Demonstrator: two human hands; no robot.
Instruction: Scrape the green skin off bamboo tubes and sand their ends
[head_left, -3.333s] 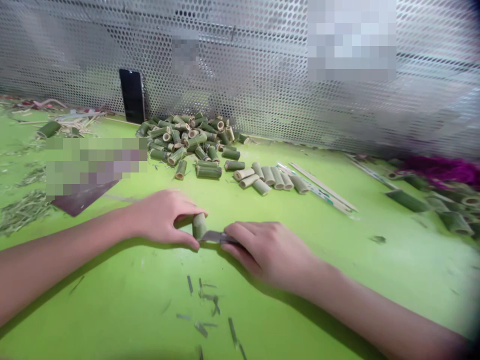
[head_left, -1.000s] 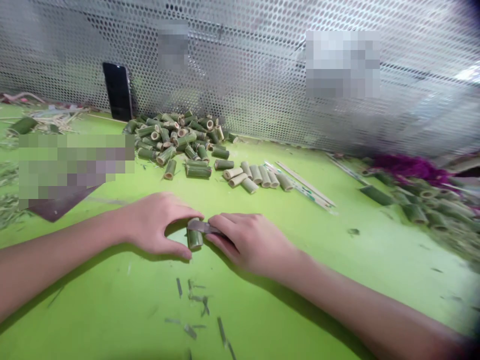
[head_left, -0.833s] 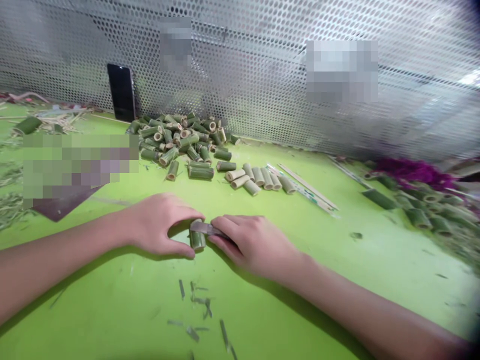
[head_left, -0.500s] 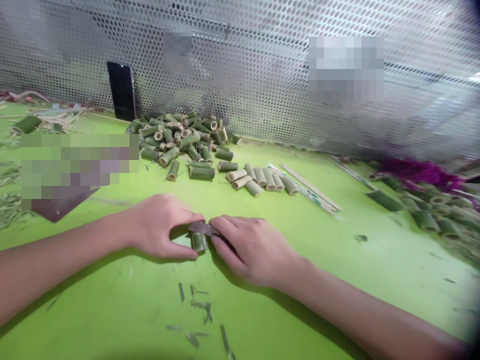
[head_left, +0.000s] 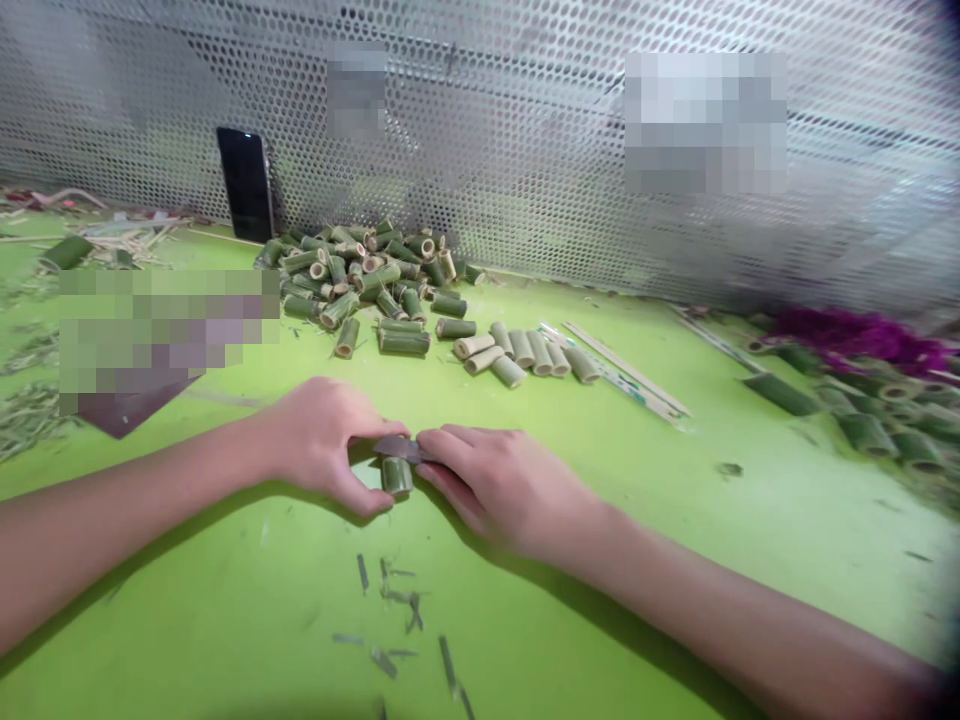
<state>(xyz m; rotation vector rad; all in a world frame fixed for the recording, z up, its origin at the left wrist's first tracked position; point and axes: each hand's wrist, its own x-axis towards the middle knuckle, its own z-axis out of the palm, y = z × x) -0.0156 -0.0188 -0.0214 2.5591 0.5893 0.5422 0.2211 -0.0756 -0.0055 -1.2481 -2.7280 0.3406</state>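
Knife (head_left: 397, 448) across a short bamboo tube (head_left: 397, 479), between both hands.
Left to right stand or lie a phone (head_left: 246, 185), piled green tubes (head_left: 379, 278), peeled tubes (head_left: 540, 353) and purple fluff (head_left: 862, 340); the left hand (head_left: 330, 440) pinches the bamboo tube, thumb nearest; the right hand (head_left: 502, 485) grips the knife; green tabletop (head_left: 615, 460), perforated wall (head_left: 517, 200) behind.
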